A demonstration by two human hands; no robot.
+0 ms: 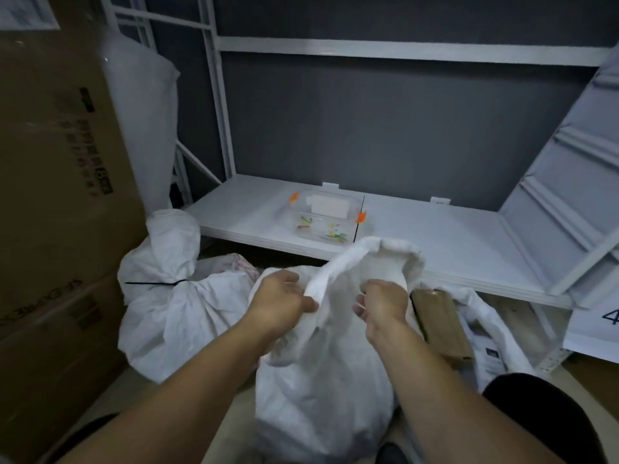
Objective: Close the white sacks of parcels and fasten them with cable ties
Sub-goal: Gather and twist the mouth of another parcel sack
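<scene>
We grip open sack (321,380) mouth between our knees: left hand (281,301) pinching rim, right hand (382,301) curled round it; gather neck tight, twist before fetching cable ties (326,229) on shelf (452,239)

My held sack (321,380) white; left of grip, black cable tie (154,283) on white tied sack (174,316); right, brown parcel (438,326).

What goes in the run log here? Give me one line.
step: gathering mouth of open sack | left grip: holds mouth | right grip: holds mouth | fastened: not yet | left sack: tied
</scene>
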